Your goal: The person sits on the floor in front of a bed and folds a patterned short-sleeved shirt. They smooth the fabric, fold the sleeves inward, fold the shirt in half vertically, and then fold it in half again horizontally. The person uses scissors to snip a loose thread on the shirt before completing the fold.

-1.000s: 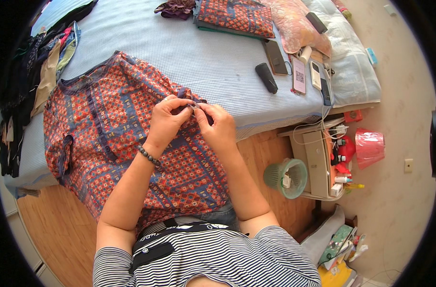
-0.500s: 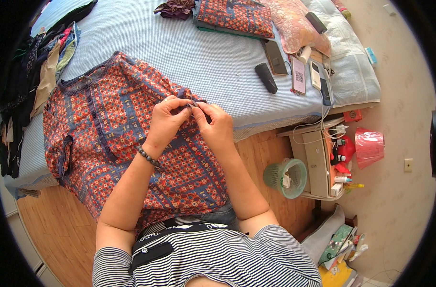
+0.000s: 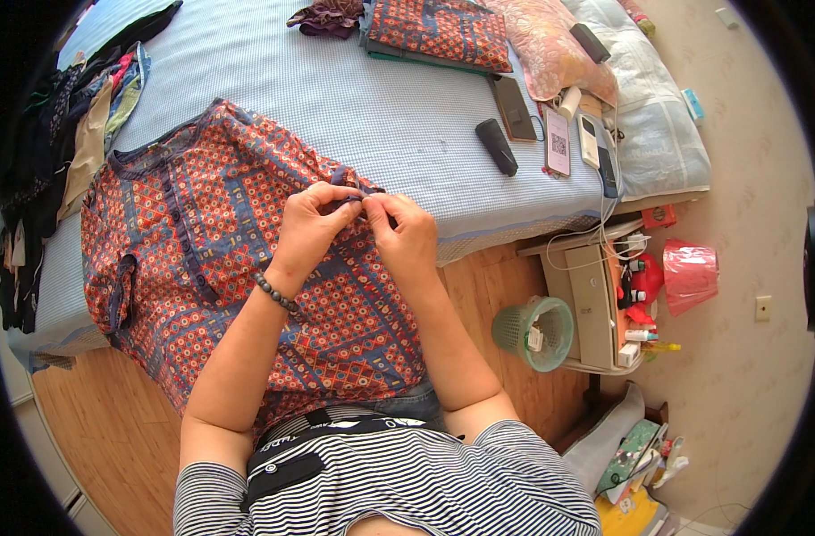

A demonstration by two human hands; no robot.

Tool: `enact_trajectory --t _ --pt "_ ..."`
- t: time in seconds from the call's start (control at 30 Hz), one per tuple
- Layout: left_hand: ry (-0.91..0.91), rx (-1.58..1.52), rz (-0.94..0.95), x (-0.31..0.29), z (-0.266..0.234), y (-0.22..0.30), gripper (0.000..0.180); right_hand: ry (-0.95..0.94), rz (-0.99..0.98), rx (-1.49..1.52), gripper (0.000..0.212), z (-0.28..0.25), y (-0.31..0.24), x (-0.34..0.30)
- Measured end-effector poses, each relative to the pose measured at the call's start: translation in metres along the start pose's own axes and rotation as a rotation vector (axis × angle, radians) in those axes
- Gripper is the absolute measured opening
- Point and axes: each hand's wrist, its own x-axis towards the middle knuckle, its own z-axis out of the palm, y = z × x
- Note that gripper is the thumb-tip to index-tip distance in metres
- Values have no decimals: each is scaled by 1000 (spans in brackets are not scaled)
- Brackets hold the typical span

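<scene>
A red and blue patterned shirt [image 3: 202, 232] lies spread over the edge of a bed with a light blue checked sheet [image 3: 407, 116]; its lower part hangs toward me. My left hand [image 3: 314, 223], with a dark bead bracelet on the wrist, pinches the dark-trimmed sleeve cuff [image 3: 354, 195] of the shirt. My right hand [image 3: 407, 234] pinches the same cuff from the other side. The two hands touch at the fingertips, so the cuff is mostly hidden between them.
A folded patterned cloth [image 3: 439, 31], a dark remote [image 3: 497, 146], phones [image 3: 558, 141] and a pillow [image 3: 644, 107] lie at the bed's far right. Dark clothes [image 3: 41, 161] pile at the left. A green wastebasket [image 3: 537, 332] and a cluttered bedside stand [image 3: 604, 286] sit on the wooden floor.
Both hands stay on the cuff with only slight finger movement; the shirt has not shifted.
</scene>
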Motion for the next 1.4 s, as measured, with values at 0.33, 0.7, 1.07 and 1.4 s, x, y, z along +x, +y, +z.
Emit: enact_trajectory --t 0.33,0.7,1.07,1.4 --pt "-14 2 25 -1 -1 -3 15 -41 316 69 23 -22 54 31" --pt "40 -278 -40 -18 -39 8 16 -18 287 250 13 -11 41 11" --pt "110 -246 -107 -24 -50 -9 19 84 291 265 10 -10 56 8" --pt "175 -223 -85 -25 -51 -14 30 -37 347 261 11 -9 43 4"
